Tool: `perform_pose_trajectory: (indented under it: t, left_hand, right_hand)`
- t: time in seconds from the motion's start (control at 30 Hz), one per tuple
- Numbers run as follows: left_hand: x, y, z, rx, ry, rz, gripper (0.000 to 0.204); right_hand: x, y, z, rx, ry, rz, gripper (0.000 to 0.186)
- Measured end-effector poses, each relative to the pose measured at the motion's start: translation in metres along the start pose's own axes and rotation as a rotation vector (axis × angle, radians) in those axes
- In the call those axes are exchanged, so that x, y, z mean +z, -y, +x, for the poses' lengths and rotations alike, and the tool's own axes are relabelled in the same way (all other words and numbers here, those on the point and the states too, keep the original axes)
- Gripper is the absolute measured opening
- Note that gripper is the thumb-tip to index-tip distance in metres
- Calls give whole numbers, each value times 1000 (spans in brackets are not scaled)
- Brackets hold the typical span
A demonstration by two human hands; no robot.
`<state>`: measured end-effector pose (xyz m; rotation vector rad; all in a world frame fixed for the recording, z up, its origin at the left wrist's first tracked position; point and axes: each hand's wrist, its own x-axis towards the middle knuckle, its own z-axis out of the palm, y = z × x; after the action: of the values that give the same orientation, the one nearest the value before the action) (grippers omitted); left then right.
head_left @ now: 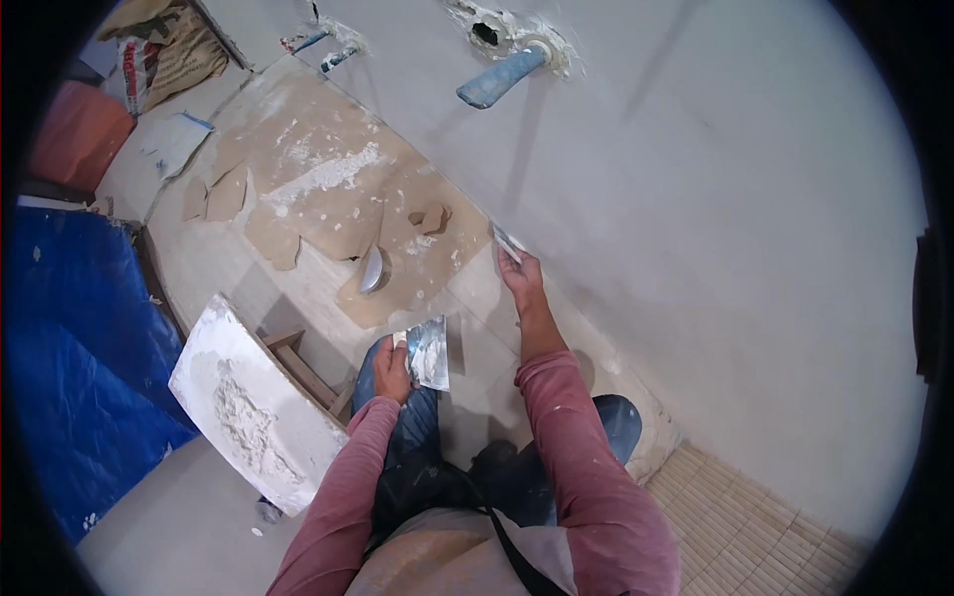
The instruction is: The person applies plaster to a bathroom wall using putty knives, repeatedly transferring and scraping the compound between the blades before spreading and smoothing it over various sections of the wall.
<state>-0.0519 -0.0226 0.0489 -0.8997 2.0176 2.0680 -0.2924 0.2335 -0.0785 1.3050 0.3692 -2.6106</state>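
Plaster: grey-white, smeared over the wall [696, 199] on the right and caked on the board [253, 402] at near left.
Right hand: the right hand [521, 278] is stretched forward, fingers clamped on a small scraper [507, 241] whose blade touches the wall low down, just above the floor line.
Left hand: the left hand [392, 370] is drawn in close over the knees, gripped on a wide trowel [428, 353] with wet plaster on its face.
Hands: well apart, each closed on its own tool.
Key relation: the working spot on the wall lies ahead and to the right of the person; the right hand is the one at it, the left hand well short of it. The scraper's blade runs slantwise along the wall base; the trowel's long edge points away from the body.
Board: tilted, propped on a wooden frame, just left of the left arm, plaster heaped along its middle.
Floor: cardboard sheets [328, 199] spread further off, dusted white, a third tool [372, 268] lying on them.
Far wall fittings: blue pipe [502, 77] sticking out of a rough hole.
Left side: blue tarpaulin [79, 348]; sack [164, 50] at far left.
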Motion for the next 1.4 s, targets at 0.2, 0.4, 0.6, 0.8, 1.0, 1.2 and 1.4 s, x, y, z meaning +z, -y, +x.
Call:
perform_pose_trajectory:
  t: [0.2,0.4,0.6,0.8,1.0,1.2,1.4]
  left_hand:
    - [-3,14,-1,-5,-22,-23,27]
    - [7,12,-6,26,-57,-66,27]
    - [5,21,-6,-41,15,-79,28]
    - [-5,58,12,510,-189,313,28]
    - [3,4,-2,-93,46,-120,29]
    - [-2,22,1,10,-12,-40,26]
    - [-1,2,-3,113,-28,116,26]
  right_hand:
    - [35,-4,-40,-47,7,-10,24]
    - [74,15,-95,5,213,103,24]
    - [107,46,-186,260,447,318,29]
    - [34,5,-169,-130,164,-265,26]
    - [-39,9,-57,-58,-67,-229,24]
    - [-26,0,-31,-121,-125,-116,22]
    - [-29,14,-15,-95,-167,-109,19]
